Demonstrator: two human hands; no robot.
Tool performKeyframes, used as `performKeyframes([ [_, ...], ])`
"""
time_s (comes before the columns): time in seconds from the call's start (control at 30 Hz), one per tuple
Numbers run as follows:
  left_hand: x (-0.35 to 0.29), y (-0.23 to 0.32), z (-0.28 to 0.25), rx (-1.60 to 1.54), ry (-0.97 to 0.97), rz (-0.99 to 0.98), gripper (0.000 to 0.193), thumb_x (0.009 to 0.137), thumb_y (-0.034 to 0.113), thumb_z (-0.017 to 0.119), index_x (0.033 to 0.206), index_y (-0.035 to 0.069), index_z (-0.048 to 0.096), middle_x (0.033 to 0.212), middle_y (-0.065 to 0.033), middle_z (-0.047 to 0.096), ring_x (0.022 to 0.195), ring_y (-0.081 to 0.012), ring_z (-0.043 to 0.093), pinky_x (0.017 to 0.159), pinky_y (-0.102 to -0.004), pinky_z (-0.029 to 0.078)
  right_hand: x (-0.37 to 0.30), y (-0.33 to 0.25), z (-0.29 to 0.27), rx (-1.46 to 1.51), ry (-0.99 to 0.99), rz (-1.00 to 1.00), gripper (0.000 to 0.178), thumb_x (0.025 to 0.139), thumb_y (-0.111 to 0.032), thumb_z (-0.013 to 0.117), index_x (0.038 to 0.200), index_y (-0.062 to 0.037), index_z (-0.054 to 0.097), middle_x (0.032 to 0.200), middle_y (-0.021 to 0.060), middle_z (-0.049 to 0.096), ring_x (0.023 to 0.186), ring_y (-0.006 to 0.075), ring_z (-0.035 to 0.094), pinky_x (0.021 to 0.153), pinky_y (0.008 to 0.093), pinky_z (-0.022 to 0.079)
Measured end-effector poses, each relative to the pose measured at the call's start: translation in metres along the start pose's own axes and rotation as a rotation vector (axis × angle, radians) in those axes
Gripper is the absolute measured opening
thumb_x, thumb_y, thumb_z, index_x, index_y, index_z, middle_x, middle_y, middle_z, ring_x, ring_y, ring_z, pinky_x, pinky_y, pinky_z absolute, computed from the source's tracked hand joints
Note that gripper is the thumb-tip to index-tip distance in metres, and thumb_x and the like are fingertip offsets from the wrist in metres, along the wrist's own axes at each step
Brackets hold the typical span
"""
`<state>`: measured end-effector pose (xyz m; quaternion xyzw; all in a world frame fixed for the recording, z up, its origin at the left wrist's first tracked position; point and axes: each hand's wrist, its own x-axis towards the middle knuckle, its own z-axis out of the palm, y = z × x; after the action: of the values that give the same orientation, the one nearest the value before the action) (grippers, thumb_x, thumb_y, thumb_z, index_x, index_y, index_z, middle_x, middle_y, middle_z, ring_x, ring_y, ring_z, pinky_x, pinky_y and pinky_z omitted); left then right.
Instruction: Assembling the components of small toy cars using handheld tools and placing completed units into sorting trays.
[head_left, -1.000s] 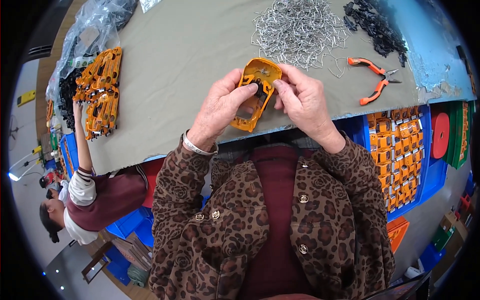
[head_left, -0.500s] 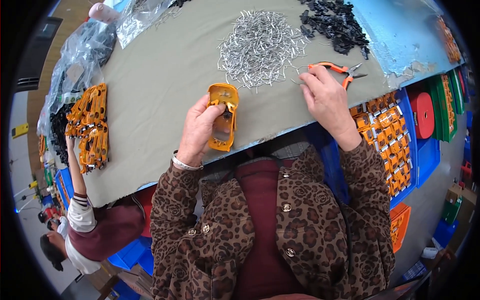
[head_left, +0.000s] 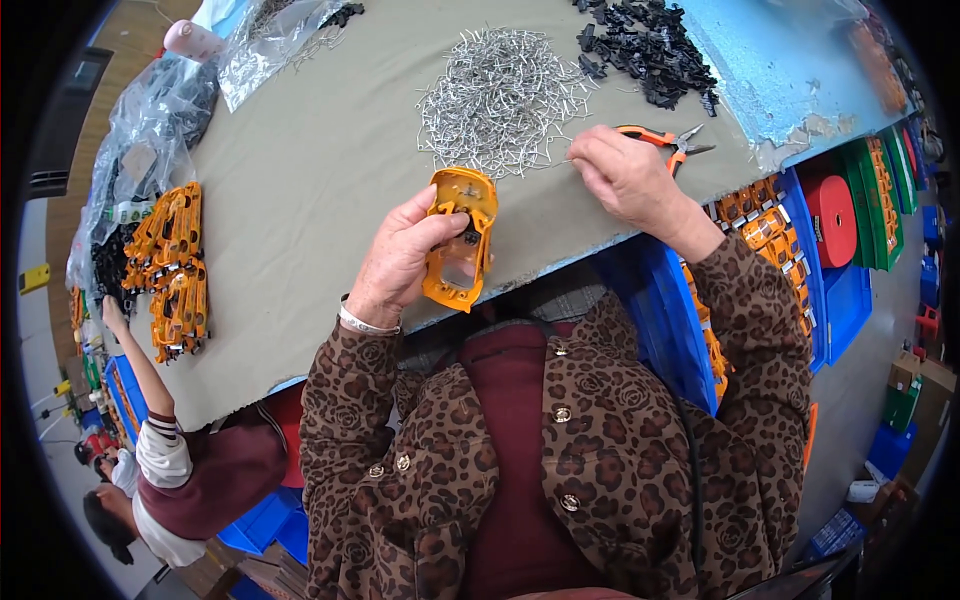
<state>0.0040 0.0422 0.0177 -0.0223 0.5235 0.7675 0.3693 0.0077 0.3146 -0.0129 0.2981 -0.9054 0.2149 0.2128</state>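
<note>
My left hand grips an orange-yellow plastic car-shaped shell, its hollow inside facing up, with the thumb on a small black part inside it. My right hand is closed in a pinch at the near right edge of a heap of bent metal wires. A thin wire sticks out at its fingertips, mostly hidden by them. Just beyond that hand lie orange-handled pliers, jaws apart, on the cloth-covered table.
Small black parts are heaped at the far right. More orange shells are stacked at the left, beside plastic bags and a co-worker's hand. Blue crates with orange shells stand below the right table edge.
My right hand has moved slightly left, its fingers drawn into a tighter pinch by the wire heap. The shell in my left hand has shifted slightly right in view.
</note>
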Motion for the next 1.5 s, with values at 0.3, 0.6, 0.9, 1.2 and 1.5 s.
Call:
performKeyframes([
  [0.3,0.014,0.006,0.002,0.169,-0.216,-0.079,0.033,0.085,0.002,0.052,0.117,-0.003,0.051,0.101,-0.0115,0.063,0.085,-0.0221,0.064,0.076,-0.0341,0.054,0.024,-0.054,0.004,0.691,-0.093,0.255,0.01,0.083,0.001,0.055,0.091,0.0001,0.059,0.074,0.0084,0.057,0.064,0.0157,0.06,0.055,0.0264,0.047],
  [0.6,0.0,-0.006,-0.002,0.07,-0.025,-0.035,0.036,0.086,0.003,0.051,0.122,-0.002,0.048,0.108,-0.009,0.059,0.094,-0.0175,0.06,0.078,-0.0295,0.053,0.016,-0.066,0.028,0.735,0.18,0.59,0.013,0.082,0.003,0.058,0.092,-0.0017,0.063,0.072,0.0053,0.057,0.061,0.0115,0.058,0.051,0.0247,0.045],
  [0.9,-0.006,-0.007,0.006,-0.166,0.127,0.116,0.038,0.091,0.009,0.051,0.127,0.002,0.042,0.106,-0.0058,0.057,0.084,-0.0105,0.06,0.068,-0.0251,0.053,0.037,-0.102,0.021,0.492,0.252,0.421,0.014,0.076,0.005,0.062,0.089,-0.0001,0.064,0.07,0.0044,0.052,0.057,0.0097,0.053,0.05,0.0226,0.041],
  [1.2,-0.004,-0.022,0.009,0.154,0.176,0.276,0.033,0.091,0.006,0.05,0.123,0.001,0.045,0.105,-0.0039,0.058,0.09,-0.0075,0.056,0.078,-0.0235,0.048,0.047,-0.105,0.029,0.352,0.258,0.463,0.014,0.072,0.005,0.064,0.085,-0.0011,0.065,0.067,0.0066,0.052,0.054,0.0152,0.052,0.048,0.0266,0.041],
  [1.5,-0.003,-0.026,0.01,0.17,0.205,0.31,0.034,0.09,0.005,0.049,0.124,0.0,0.045,0.106,-0.0036,0.058,0.093,-0.0075,0.055,0.082,-0.0237,0.047,0.048,-0.111,0.035,0.248,0.272,0.487,0.014,0.071,0.004,0.063,0.084,-0.0022,0.064,0.068,0.0079,0.052,0.055,0.0186,0.055,0.049,0.0295,0.044],
])
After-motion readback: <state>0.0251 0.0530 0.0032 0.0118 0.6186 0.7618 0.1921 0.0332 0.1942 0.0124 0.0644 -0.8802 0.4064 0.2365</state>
